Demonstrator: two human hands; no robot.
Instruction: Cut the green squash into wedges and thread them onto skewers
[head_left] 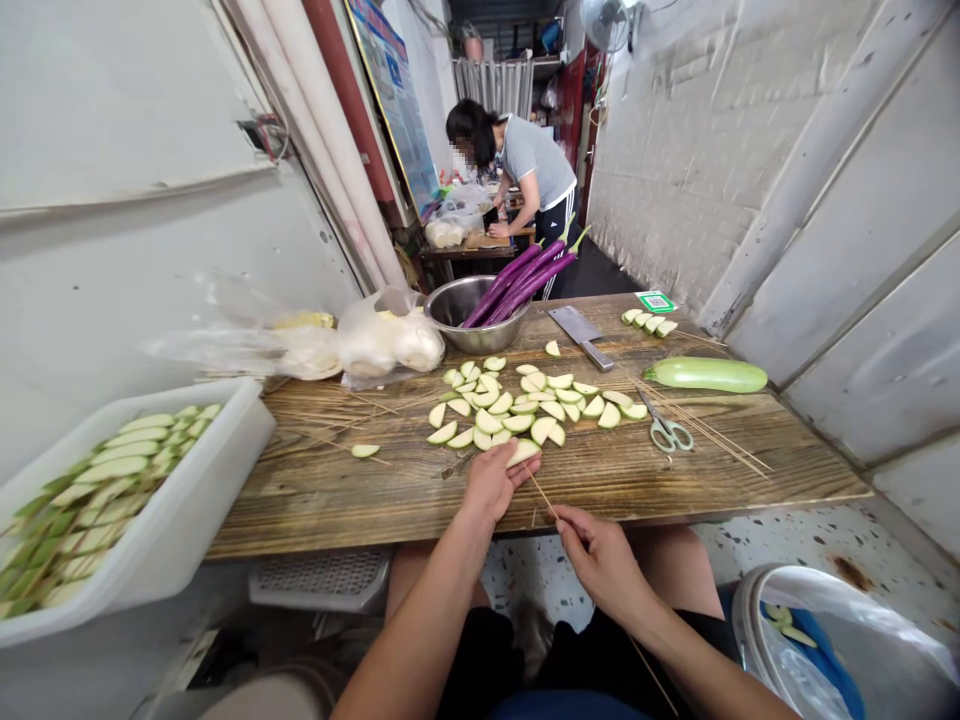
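My left hand (489, 487) is closed on a pale half-round zucchini slice (523, 453) with a green rim, just above the table's near edge. In my right hand (604, 560) is a thin wooden skewer (543, 494), pinched between thumb and fingers. Its tip reaches the slice in my left hand; whether it has gone in, I cannot tell. The skewer's other end runs back beneath my right wrist. Right beyond my hands lies a loose spread of cut zucchini slices (517, 405) on the wooden table (300, 510).
Scissors (667, 433), more skewers (712, 436), a whole zucchini (705, 374) and a cleaver (581, 335) lie to the right. Behind stands a metal bowl (457, 320) with purple eggplants (525, 280). A white tub (247, 430) holds skewered slices. A bucket (750, 620) stands lower right. Another person (536, 165) works beyond.
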